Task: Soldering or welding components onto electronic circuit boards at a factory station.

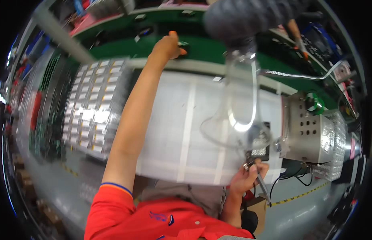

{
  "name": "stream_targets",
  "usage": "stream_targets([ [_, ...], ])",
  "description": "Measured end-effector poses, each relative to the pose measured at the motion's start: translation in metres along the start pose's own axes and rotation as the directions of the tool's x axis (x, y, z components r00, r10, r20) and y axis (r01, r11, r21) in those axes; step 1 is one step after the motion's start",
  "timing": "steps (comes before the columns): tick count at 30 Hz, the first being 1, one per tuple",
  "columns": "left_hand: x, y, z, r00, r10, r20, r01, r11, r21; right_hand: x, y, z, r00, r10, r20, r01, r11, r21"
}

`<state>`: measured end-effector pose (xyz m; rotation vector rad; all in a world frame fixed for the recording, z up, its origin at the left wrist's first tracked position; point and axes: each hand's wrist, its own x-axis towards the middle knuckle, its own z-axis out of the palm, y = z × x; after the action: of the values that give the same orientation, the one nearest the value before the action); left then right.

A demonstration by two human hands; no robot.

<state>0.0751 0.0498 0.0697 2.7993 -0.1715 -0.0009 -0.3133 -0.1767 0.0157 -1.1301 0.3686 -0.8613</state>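
My left arm reaches far forward over the green conveyor belt (pixel 126 50). There my left hand (pixel 166 47), with orange finger covers, has its thumb and a finger around a small dark green piece (pixel 183 45), whose kind I cannot make out. At the bench's near right edge my right hand (pixel 245 179) is closed around a slim grey pen-like tool (pixel 262 186), its dark end pointing down toward me. Just beyond that hand lies a flat black item (pixel 265 154) with pale markings, partly hidden behind a clear hood (pixel 238 92).
A thick dark corrugated hose (pixel 250 18) hangs over the white bench top (pixel 168 120) and joins the hood. Trays of pale parts (pixel 94 102) stand at left. To the right are a perforated metal box (pixel 308 130), a green spool (pixel 315 103) and bubble wrap (pixel 334 160). Another person's hand (pixel 301 46) shows far right.
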Motion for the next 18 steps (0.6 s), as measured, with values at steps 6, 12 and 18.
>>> stream_targets([
  [6, -0.234, -0.009, -0.043, 0.795, 0.3, 0.527, -0.058, 0.903, -0.427, 0.0, 0.003, -0.003, 0.997, -0.055, -0.055, 0.057, 0.998, 0.036],
  [12, -0.302, 0.03, -0.005, 0.822, 0.566, 0.065, -0.515, 0.788, -0.338, 0.002, 0.003, -0.005, 0.991, -0.129, 0.025, 0.129, 0.991, -0.028],
  [18, -0.32, -0.101, -0.096, 0.892, -0.101, -0.441, -0.059, 0.94, -0.336, 0.002, 0.004, -0.004, 0.991, -0.129, 0.026, 0.13, 0.992, -0.007],
])
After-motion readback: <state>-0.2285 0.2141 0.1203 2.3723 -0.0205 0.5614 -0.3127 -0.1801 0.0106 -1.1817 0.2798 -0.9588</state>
